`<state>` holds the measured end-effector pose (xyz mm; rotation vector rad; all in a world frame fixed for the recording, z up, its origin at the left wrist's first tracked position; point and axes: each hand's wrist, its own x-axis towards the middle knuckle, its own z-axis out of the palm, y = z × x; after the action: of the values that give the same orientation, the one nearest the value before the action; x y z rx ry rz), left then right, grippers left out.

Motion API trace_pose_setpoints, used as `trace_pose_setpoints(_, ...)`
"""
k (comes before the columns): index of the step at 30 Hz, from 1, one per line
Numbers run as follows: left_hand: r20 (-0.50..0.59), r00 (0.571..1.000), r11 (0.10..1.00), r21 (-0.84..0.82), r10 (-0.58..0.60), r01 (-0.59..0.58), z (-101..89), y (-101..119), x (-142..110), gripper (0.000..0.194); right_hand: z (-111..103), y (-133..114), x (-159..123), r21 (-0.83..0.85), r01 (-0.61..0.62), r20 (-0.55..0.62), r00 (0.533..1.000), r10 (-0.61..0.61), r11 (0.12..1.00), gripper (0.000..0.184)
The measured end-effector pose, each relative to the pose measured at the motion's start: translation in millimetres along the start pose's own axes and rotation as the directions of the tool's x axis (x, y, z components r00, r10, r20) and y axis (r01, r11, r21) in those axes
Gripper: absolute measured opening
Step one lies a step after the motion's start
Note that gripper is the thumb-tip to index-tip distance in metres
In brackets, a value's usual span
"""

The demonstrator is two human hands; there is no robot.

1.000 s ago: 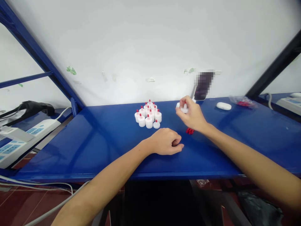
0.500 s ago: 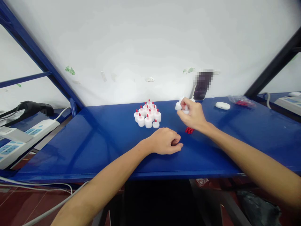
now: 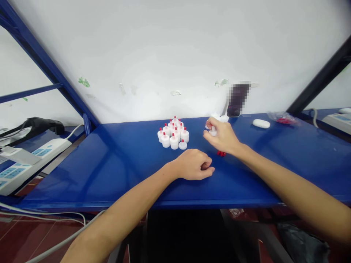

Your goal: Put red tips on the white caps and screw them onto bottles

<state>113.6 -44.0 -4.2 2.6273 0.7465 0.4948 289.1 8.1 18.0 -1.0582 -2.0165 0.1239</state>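
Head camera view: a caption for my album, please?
Red-tipped white containers on a blue table, left hand nearby, right hand pinching something white.

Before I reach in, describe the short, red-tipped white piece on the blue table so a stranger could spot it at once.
On the blue table, find the cluster of red-tipped white round containers just beyond the left hand. The short, red-tipped white piece sits at the cluster's near right corner. It is a flat disc, clearly lower than the taller containers beside it.
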Motion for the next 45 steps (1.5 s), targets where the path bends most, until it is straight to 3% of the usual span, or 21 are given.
trace_pose_setpoints(4, 0.0, 1.0, 1.0, 0.008, 0.013, -0.013, 0.8, -1.0, -0.2, 0.036, 1.1, 0.9, -2.4, 0.06, 0.009, 0.13, 0.991, -0.017, 0.998, 0.013)
trace_pose_setpoints(10, 0.001, 1.0, 1.0, 0.017, 0.004, -0.004, 3.0, -3.3, -0.1, 0.036, 11.2, -2.5, -7.7, 0.202, -0.02, 0.261, 0.965, -0.034, 0.979, 0.04)
trace_pose_setpoints(12, -0.02, 0.999, 1.0, 0.016, 0.026, -0.026, 4.8, -3.8, 0.4, 0.036, 15.1, -5.6, -7.5, 0.219, -0.015, 0.251, 0.967, -0.041, 0.976, 0.036)
trace_pose_setpoints(17, -0.099, 0.991, 0.996, 0.011, 0.087, -0.086, 11.9, -5.5, 1.4, 0.033, 27.9, -7.9, -1.4, 0.105, 0.151, 0.138, 0.977, -0.164, 0.983, 0.03)
trace_pose_setpoints(21, -0.113, 0.989, 0.995, 0.005, 0.096, -0.096, 15.7, -6.5, 1.7, 0.034, 38.7, -7.7, 4.6, 0.103, 0.073, 0.305, 0.947, -0.101, 0.992, 0.038)
trace_pose_setpoints(33, -0.122, 0.987, 0.995, 0.003, 0.101, -0.102, 16.3, -6.9, 2.5, 0.035, 43.6, -10.8, 5.2, 0.136, -0.035, 0.455, 0.89, -0.031, 0.99, 0.04)
trace_pose_setpoints(39, -0.104, 0.99, 0.995, 0.026, 0.094, -0.091, 13.5, -5.6, 1.3, 0.034, 36.9, -13.7, 4.4, 0.112, -0.005, 0.37, 0.928, -0.038, 0.994, 0.033)
trace_pose_setpoints(43, -0.095, 0.994, 0.995, 0.088, 0.062, -0.054, 10.1, -5.0, 0.7, 0.032, 15.4, -2.5, 11.5, -0.095, 0.039, 0.189, 0.982, -0.02, 0.995, 0.024)
trace_pose_setpoints(45, -0.094, 0.992, 0.991, 0.115, 0.079, -0.068, 9.6, -5.3, 1.4, 0.025, 1.8, 11.7, 15.1, -0.2, -0.034, 0.167, 0.984, 0.069, 0.979, 0.026)
